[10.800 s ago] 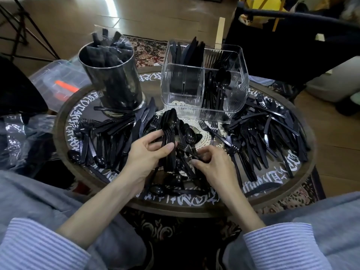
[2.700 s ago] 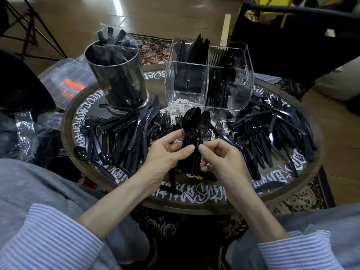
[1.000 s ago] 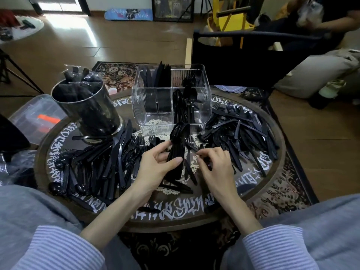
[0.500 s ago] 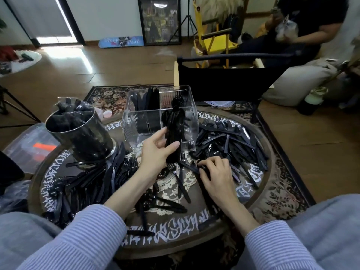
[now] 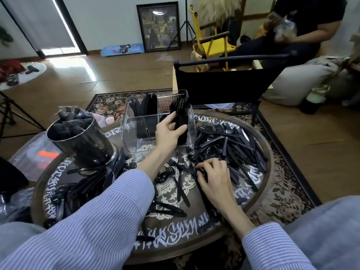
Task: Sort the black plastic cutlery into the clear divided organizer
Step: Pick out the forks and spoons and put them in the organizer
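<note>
My left hand (image 5: 168, 131) grips a stack of black plastic spoons (image 5: 181, 115) and holds it upright at the right compartment of the clear divided organizer (image 5: 136, 131). Black knives (image 5: 145, 105) stand in the organizer's back left compartment. My right hand (image 5: 213, 177) rests on the round table with its fingers curled over loose black cutlery, pinching a piece at its fingertips. A big heap of black forks and knives (image 5: 231, 143) lies to the right of the organizer, and another pile of black cutlery (image 5: 93, 184) lies at the left.
A shiny metal canister (image 5: 81, 141) filled with black cutlery stands at the table's back left. The round table's rim (image 5: 175, 252) is near my lap. A black folding chair (image 5: 224, 82) stands behind the table, and a seated person (image 5: 303, 26) is at the far right.
My left hand has lifted the stack of spoons from the table's middle up and forward into the organizer's right compartment. My right hand stayed on the loose cutlery.
</note>
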